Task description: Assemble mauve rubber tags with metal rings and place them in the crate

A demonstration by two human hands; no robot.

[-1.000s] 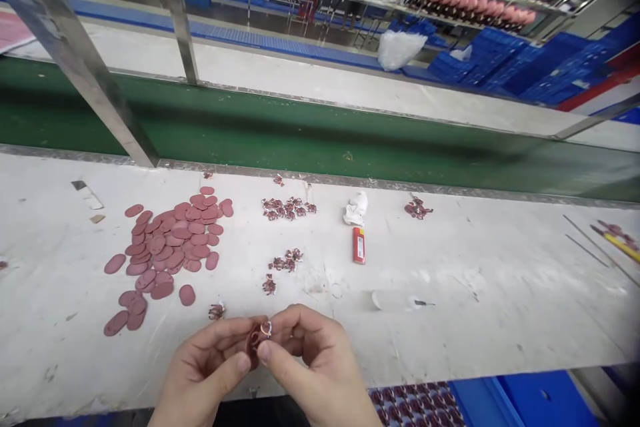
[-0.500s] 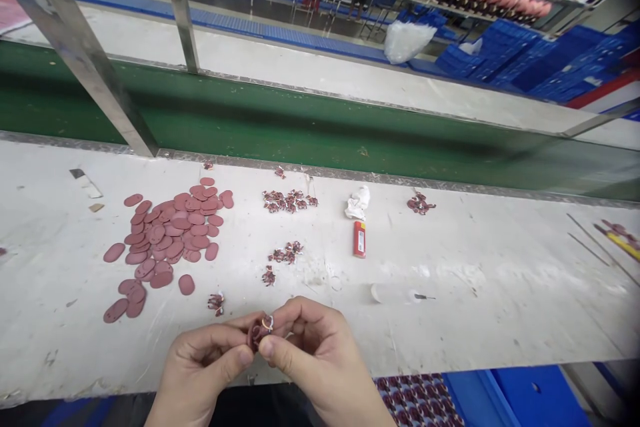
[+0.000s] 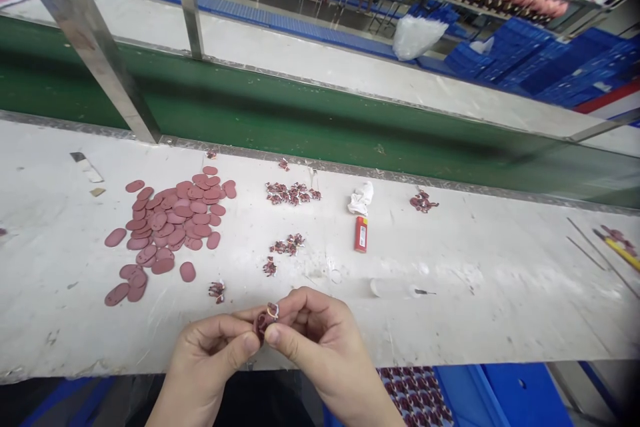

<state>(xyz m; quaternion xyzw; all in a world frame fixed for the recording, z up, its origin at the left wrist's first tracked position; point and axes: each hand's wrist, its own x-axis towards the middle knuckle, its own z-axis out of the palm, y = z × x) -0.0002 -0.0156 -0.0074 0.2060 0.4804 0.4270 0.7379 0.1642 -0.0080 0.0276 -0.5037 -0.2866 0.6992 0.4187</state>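
My left hand [image 3: 207, 360] and my right hand [image 3: 320, 343] meet just above the front of the white work table [image 3: 450, 320]. Between their fingertips they pinch a small maroon oval piece [image 3: 263, 324], with a pale metal ring [image 3: 273, 310] at its upper edge. The fingers hide most of the piece. Nearest my hands lies a small cluster of printed maroon pieces [image 3: 217, 290]. Further back are a large scatter of plain maroon ovals [image 3: 170, 227] and more printed pieces [image 3: 293, 193].
A red lighter [image 3: 361, 234] and crumpled white cloth [image 3: 362, 198] lie mid-table. Beyond the table's far edge runs a green conveyor belt [image 3: 300, 120] with steel uprights [image 3: 95, 47]. A tray of printed pieces [image 3: 415, 397] and a blue crate [image 3: 523, 395] sit below the front edge.
The whole scene has shifted upward in view as the head moved. Both hands still pinch the oval piece and ring, now slightly higher and a little further right.
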